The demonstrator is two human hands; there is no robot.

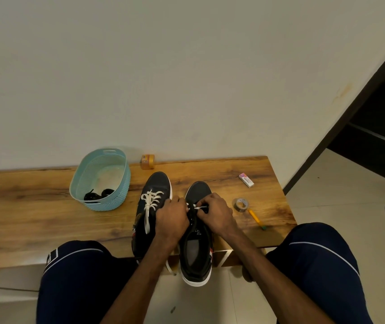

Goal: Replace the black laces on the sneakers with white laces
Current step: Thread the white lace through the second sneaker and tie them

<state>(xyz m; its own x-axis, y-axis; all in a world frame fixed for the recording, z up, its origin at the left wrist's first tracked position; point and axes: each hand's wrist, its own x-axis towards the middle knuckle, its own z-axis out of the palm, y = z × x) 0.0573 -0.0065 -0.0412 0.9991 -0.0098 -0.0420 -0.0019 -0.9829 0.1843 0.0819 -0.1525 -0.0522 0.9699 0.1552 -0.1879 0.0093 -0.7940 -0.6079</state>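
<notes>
The left hand (171, 215) and right hand (212, 212) each pinched the lace (199, 207) across the right sneaker (195, 253), its toe pointing away.

White laces (150, 200), black sneakers (159, 182)

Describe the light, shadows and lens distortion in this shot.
Head view: light is dim, soft and even; the basket casts only a faint shadow on the wall. Head view: the wide lens bows the table edge and slants the door frame. Head view: left hand, right hand and the lace between them look sharp, no glare.
</notes>
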